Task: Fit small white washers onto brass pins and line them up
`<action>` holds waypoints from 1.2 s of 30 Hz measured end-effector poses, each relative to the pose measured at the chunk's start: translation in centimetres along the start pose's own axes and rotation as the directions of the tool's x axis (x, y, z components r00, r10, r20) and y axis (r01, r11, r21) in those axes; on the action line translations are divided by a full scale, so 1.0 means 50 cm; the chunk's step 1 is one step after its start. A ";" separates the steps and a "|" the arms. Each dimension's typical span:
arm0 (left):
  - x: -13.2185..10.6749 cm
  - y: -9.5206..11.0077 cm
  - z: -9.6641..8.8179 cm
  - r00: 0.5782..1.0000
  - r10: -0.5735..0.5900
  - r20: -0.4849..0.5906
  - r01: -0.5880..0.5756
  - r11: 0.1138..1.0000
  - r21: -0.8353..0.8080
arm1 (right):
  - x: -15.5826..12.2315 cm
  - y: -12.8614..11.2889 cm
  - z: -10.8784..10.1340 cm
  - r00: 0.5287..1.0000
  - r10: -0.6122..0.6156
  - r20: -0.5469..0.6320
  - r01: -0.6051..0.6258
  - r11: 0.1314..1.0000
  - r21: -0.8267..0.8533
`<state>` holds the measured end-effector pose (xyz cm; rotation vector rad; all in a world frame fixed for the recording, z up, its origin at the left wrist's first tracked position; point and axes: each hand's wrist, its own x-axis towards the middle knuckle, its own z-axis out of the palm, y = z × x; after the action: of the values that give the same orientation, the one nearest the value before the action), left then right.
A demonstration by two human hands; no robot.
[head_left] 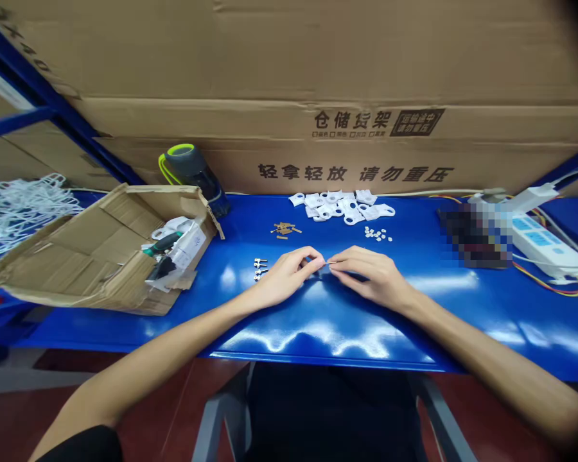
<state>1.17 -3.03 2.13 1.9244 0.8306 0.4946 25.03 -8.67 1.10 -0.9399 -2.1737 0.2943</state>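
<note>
My left hand point(291, 274) and my right hand point(370, 274) meet fingertip to fingertip just above the blue table. Between the two pinches shows a small, thin, light piece point(327, 262), too small to name. Close by my left wrist lies a short column of small black-and-silver parts point(259, 263). Beyond my left hand is a little pile of brass-coloured strips point(285, 228). Several tiny white pieces point(376, 233) are scattered past my right hand. Farther back, white flat parts with round holes point(349, 206) lie in a heap.
An open cardboard box point(101, 256) with a green-handled tool point(166, 242) and bagged parts stands at left. Behind it are a dark cylinder with a lime strap point(195, 173) and white cords point(24, 208). A power strip point(546, 244) with cables and a blurred dark object point(476, 234) are at right.
</note>
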 end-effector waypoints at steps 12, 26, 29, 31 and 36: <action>-0.001 -0.008 -0.010 0.955 0.283 -0.093 -0.226 0.893 0.389 | 0.003 -0.013 -0.009 0.969 0.231 -0.091 -0.229 0.973 0.039; -0.006 -0.003 -0.003 0.939 0.334 -0.082 -0.282 0.885 0.369 | 0.002 0.003 -0.003 0.878 0.474 -0.061 -0.428 0.837 0.341; -0.007 -0.007 -0.002 0.930 0.364 -0.054 -0.303 0.841 0.449 | 0.002 0.002 -0.003 0.885 0.464 -0.034 -0.432 0.847 0.311; -0.007 -0.009 -0.001 0.924 0.381 -0.035 -0.312 0.804 0.506 | 0.002 -0.001 -0.005 0.892 0.451 -0.021 -0.429 0.860 0.277; -0.007 -0.011 -0.001 0.911 0.412 0.004 -0.334 0.732 0.594 | 0.002 -0.007 -0.007 0.900 0.435 0.017 -0.425 0.870 0.250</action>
<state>0.71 -3.08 1.67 2.6935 0.7218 0.6644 25.03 -8.85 1.56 -1.2649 -1.8159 0.7383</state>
